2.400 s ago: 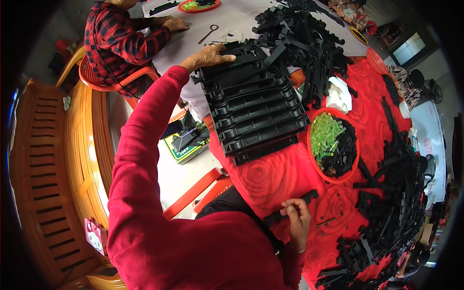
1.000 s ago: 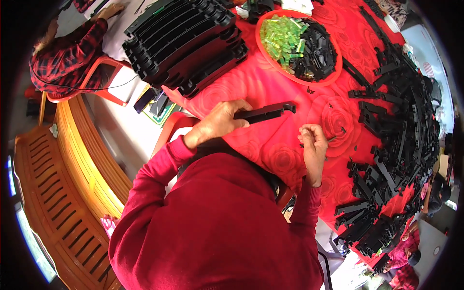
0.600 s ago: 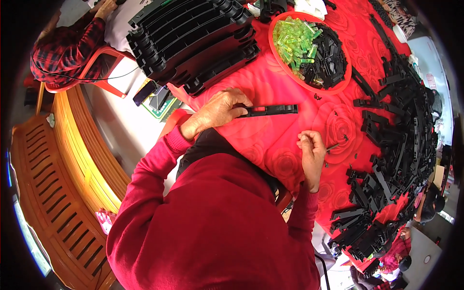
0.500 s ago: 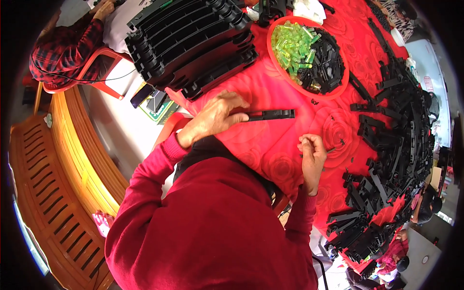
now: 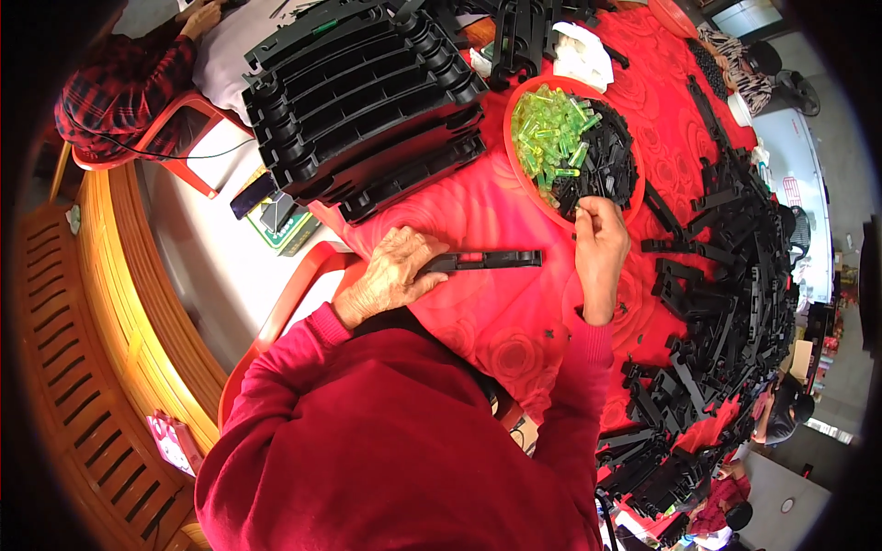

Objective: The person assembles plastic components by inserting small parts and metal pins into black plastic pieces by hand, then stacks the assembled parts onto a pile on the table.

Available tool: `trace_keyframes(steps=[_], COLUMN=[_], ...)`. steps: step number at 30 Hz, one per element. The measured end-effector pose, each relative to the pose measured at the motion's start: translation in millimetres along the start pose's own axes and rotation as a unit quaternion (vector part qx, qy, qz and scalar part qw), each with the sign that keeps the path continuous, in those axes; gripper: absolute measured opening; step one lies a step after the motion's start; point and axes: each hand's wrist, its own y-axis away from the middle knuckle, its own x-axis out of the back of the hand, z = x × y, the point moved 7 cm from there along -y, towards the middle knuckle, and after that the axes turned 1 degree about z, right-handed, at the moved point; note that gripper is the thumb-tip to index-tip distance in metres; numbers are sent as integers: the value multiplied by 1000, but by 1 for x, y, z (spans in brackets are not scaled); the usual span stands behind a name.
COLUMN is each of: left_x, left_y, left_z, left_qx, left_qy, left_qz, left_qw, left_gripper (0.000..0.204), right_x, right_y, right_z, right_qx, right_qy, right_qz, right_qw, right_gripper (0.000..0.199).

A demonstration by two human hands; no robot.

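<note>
My left hand [image 5: 397,268] is closed round one end of a narrow black plastic bar with cutouts [image 5: 510,260], which looks like a spirit level body. The bar lies level just over the red cloth, its free end pointing right. At the near rim of a red bowl [image 5: 511,172] is my right hand [image 5: 602,241], thumb and fingers pinched together; what they hold, if anything, is too small to make out. Inside the bowl, clear yellow-green vials [image 5: 548,133] fill the left side and small black plastic pieces [image 5: 610,156] the right.
Stacked black plastic bars [image 5: 367,101] stand at the far left of the red-clothed table [image 5: 514,321]. A long heap of similar bars [image 5: 726,303] covers the right side. White tissue [image 5: 582,57] lies behind the bowl. A person in a checked shirt [image 5: 124,101] sits at the far left.
My right hand has moved away from me to the bowl's near rim, still pinched. The head view has shifted; my left hand still holds the black bar.
</note>
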Motion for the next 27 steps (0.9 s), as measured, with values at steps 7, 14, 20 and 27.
trace_keyframes(steps=[7,14,20,27], left_x=[2,1,2,3], left_y=[2,0,-1,1], left_z=[2,0,0,3], left_qx=[-17,-21,-27,-30], left_qy=[9,16,21,20], left_qz=[19,20,23,29], left_qw=[1000,999,999,999], left_gripper=[40,41,43,43], right_x=[6,-4,-21,-18], right_y=[-41,-61,-67,-62], right_z=[23,26,25,33], right_qx=[41,39,74,29], right_qy=[153,135,220,198], right_qz=[28,27,18,10], right_qw=[987,990,973,980], right_gripper=[12,11,13,12])
